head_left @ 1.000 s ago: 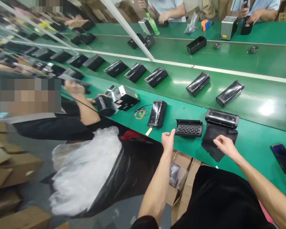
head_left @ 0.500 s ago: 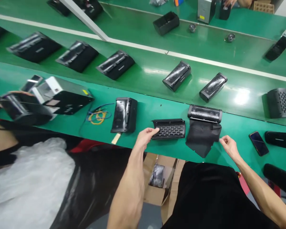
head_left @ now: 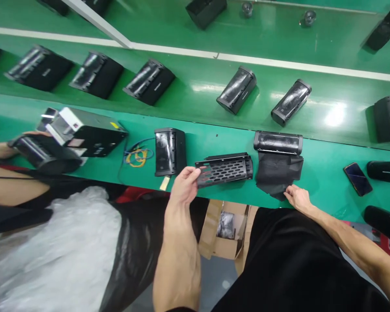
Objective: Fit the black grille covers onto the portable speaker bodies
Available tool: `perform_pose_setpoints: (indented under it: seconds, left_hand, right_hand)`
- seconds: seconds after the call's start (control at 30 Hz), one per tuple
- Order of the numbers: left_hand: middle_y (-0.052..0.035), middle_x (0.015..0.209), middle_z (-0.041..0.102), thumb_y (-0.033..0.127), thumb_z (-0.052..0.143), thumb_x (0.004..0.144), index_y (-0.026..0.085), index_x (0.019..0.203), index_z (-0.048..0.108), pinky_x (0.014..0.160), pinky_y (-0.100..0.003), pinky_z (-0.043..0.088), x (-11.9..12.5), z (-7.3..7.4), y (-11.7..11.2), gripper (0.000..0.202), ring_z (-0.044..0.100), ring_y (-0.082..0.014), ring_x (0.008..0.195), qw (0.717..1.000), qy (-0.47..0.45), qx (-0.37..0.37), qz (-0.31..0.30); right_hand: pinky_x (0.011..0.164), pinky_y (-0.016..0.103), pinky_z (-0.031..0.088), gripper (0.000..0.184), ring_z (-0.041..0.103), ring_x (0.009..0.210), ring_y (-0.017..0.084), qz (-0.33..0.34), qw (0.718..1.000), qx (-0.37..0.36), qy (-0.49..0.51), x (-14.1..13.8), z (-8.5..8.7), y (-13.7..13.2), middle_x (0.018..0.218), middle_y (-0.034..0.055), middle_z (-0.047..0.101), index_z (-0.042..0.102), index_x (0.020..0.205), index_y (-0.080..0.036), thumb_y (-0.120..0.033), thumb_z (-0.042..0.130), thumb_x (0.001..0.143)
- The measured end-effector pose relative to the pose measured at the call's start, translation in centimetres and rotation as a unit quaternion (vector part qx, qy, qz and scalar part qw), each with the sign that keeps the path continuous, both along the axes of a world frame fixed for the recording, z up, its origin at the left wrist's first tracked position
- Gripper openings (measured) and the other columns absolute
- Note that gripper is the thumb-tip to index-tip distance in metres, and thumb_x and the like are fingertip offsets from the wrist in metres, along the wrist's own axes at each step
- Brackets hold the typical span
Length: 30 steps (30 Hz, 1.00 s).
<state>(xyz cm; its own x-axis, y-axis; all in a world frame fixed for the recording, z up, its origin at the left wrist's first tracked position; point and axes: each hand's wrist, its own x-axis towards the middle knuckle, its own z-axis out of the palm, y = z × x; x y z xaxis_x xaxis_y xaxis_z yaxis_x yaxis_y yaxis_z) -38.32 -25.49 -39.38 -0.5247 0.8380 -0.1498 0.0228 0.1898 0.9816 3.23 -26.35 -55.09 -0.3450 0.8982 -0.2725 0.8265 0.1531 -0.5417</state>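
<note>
My left hand (head_left: 186,187) grips the left end of a black perforated grille panel (head_left: 225,168), lifted slightly off the green bench (head_left: 325,173). My right hand (head_left: 297,197) pinches the lower corner of a black cloth (head_left: 277,173) that lies just right of the grille. A black speaker (head_left: 277,142) lies on its side along the cloth's far edge. Another black speaker body (head_left: 169,151) stands left of the grille, with a small tan tag at its near end.
Several black speakers lie on the green conveyor belt (head_left: 195,95) beyond the bench. A co-worker's arm (head_left: 13,188) holds a speaker at left beside a white box (head_left: 84,134). A phone (head_left: 357,178) lies at right. An open cardboard box (head_left: 224,229) sits below the bench.
My left hand reached the grille, closed on its left end and raised it. My right hand moved down-left to the cloth's lower corner. The view tilted down toward the bench.
</note>
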Motion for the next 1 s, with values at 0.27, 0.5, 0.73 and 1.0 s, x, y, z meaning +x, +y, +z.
perform_pose_setpoints:
  seconds: [0.27,0.5,0.73,1.0]
  left_hand:
    - [-0.0004,0.098,0.075,0.054,0.091,0.069,0.027,0.106,0.058,0.077,-0.041,0.065,6.6,1.0,-4.3,0.056,0.076,-0.0245,0.086,0.998,-0.044,0.046,0.001]
    - [-0.004,0.095,0.076,0.046,0.086,0.071,0.024,0.101,0.062,0.07,-0.039,0.064,14.7,-5.5,-6.9,0.044,0.074,-0.0241,0.081,0.985,-0.158,-0.07,0.004]
    - [-0.0056,0.097,0.08,0.05,0.088,0.069,0.025,0.1,0.063,0.069,-0.039,0.064,23.0,-11.0,-4.3,0.047,0.079,-0.0271,0.084,0.96,-0.256,-0.092,-0.065]
    - [-0.0065,0.096,0.082,0.048,0.092,0.068,0.022,0.105,0.067,0.088,-0.038,0.06,28.5,-11.3,0.2,0.051,0.079,-0.0255,0.093,0.939,-0.327,-0.053,-0.095]
  right_hand:
    - [0.084,0.033,0.053,0.014,0.069,0.091,0.022,-0.02,0.981,0.08,0.175,2.8,0.6,-1.3,0.101,0.0079,0.071,0.058,0.082,-0.025,-0.028,0.056,0.095]
    - [0.068,0.032,0.049,0.015,0.059,0.067,0.019,-0.143,0.951,0.082,0.263,7.5,7.2,0.4,0.075,0.0015,0.067,0.051,0.076,-0.027,-0.035,0.057,0.087]
    - [0.07,0.031,0.056,0.013,0.065,0.071,0.018,-0.063,0.906,0.071,0.412,8.1,17.2,-0.4,0.092,0.0032,0.072,0.068,0.101,-0.024,-0.03,0.066,0.089]
    - [0.089,0.038,0.062,0.044,0.076,0.098,0.024,-0.136,0.882,0.018,0.451,8.5,13.2,0.3,0.11,0.0082,0.077,0.064,0.126,-0.023,-0.036,0.072,0.084]
